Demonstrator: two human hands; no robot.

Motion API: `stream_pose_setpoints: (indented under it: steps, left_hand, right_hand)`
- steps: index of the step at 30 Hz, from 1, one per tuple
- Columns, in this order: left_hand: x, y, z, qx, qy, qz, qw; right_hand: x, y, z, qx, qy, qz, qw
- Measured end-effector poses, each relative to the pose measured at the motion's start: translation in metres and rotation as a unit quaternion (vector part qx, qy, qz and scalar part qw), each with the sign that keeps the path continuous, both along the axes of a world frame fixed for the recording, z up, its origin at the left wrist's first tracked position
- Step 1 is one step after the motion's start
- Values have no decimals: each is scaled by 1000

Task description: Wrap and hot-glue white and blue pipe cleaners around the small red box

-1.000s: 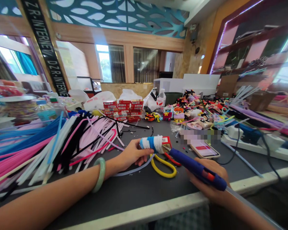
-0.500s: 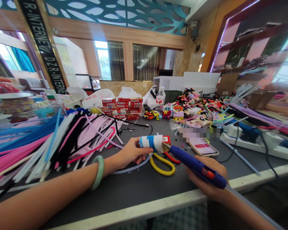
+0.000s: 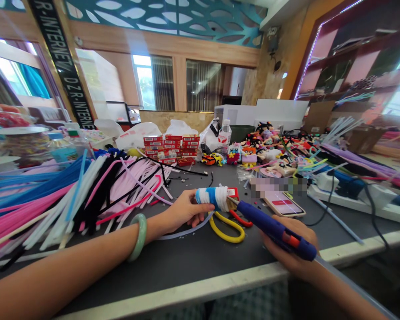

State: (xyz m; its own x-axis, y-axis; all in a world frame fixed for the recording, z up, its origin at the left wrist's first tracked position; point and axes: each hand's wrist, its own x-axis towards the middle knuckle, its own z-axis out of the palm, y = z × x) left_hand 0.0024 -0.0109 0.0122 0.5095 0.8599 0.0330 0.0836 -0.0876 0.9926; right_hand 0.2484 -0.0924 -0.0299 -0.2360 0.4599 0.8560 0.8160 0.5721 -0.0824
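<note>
My left hand (image 3: pixel 186 210), with a green bangle at the wrist, grips a small red box (image 3: pixel 232 192) wrapped in white and blue pipe cleaners (image 3: pixel 210 198). The wrapping covers most of the box; its printed red end sticks out on the right. In my right hand (image 3: pixel 291 249) is a dark blue glue gun (image 3: pixel 270 224), its metal nozzle pointing left at the white band by the box's bare end. Whether the tip touches cannot be made out. Beneath the box lie a yellow loop (image 3: pixel 230 238) and a red curved piece (image 3: pixel 242 218) on the dark table.
Bundled pipe cleaners (image 3: pixel 63 200) in several colours spread over the left side. Red boxes (image 3: pixel 170 146) are stacked at the back, beside small finished figures (image 3: pixel 248 155). A phone (image 3: pixel 283 203) and a white power strip (image 3: pixel 363 206) with cables lie on the right.
The whole view has shifted slightly. Both hands keep nearly the same pose, with the nozzle still at the white band of the wrapped box.
</note>
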Motion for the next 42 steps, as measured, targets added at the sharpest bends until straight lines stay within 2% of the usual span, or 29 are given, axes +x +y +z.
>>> stream_pose_setpoints:
  steps: [3, 10, 18, 29, 42]
  left_hand:
    - [0, 0, 0, -3, -2, 0, 1000]
    - [0, 3, -3, -1, 0, -3, 1000]
    - [0, 2, -1, 2, 3, -4, 1000]
    - [0, 4, -5, -1, -10, -12, 1000]
    - [-1, 7, -8, 4, -13, -16, 1000]
  right_hand:
    - [-1, 0, 4, 18, -22, 31, 999]
    - [2, 2, -2, 17, -27, 7, 999]
    - [-3, -1, 7, 23, -37, 25, 999]
    - [-1, 1, 4, 44, -47, 7, 998]
    - [-2, 0, 5, 15, -43, 25, 999]
